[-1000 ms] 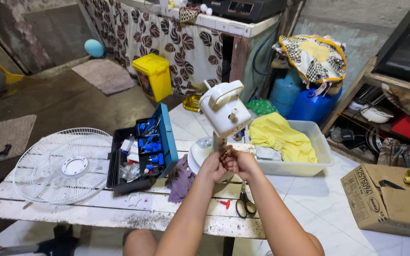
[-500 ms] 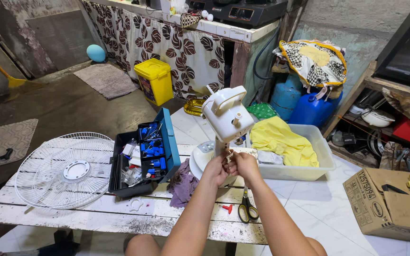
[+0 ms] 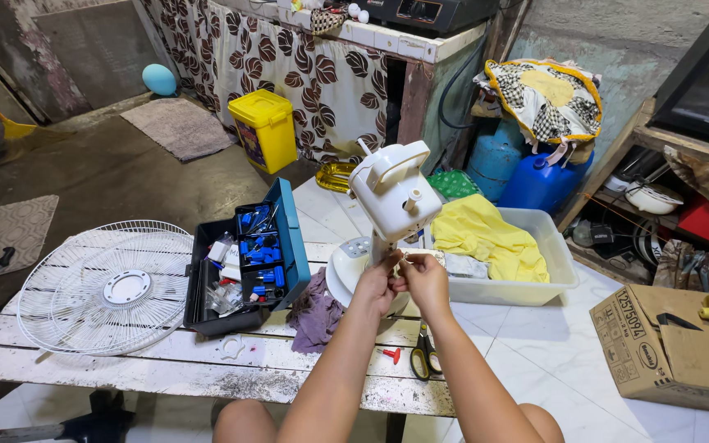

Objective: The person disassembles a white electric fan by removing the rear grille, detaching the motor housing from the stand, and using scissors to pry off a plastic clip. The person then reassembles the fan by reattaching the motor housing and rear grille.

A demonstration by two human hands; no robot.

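1. Right now my left hand (image 3: 373, 285) and right hand (image 3: 422, 279) meet fingertip to fingertip at the neck of the fan (image 3: 387, 197), both pinching something small there; I cannot tell what it is, a wire or a fastener perhaps.
2. That fan, stripped of its guard, stands upright on its round base (image 3: 346, 271) on the counter (image 3: 166, 369), with the white motor housing tilted just above my knuckles.
3. Judging by this, the step in hand is fine work at the neck joint. The next move seems to call for a steady pinch from both hands and little force, since the piece is tiny and easy to drop.
4. Scissors (image 3: 425, 354) and a red screw-like bit (image 3: 390, 353) lie on the counter just below my wrists.
5. A purple rag (image 3: 315, 310) lies left of the base, touching an open blue toolbox (image 3: 248, 262) of small parts.
6. Farther left lies the white wire guard (image 3: 100, 287), flat on the counter.
7. Right of the fan sits a clear tub (image 3: 535, 271) holding a yellow cloth (image 3: 486, 234); a cardboard box (image 3: 666, 344) rests on the floor beyond.
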